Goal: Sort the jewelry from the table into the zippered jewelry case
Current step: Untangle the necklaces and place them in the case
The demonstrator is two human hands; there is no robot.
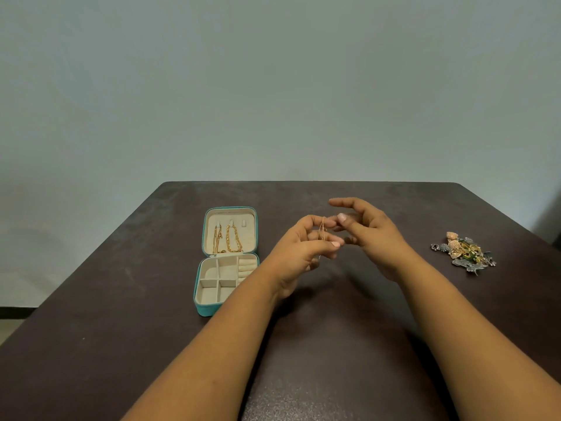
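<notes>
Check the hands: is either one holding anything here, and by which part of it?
The left hand pinches a thin gold chain draped over its fingers, held along its length. The right hand is beside it, fingers spread, gripping nothing visible.

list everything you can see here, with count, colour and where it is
jewelry case: one, teal outside and cream inside, open flat on the table's left side
gold chains: two, gold, hanging in the case lid
jewelry pile: one heap, gold, pink, green and grey, table's right side
thin chain: one, pale gold, held above the table centre
table: one, dark brown
wall: grey-blue, behind the table
left hand: pinches the thin chain
right hand: fingers spread by the chain; grip unclear
</notes>
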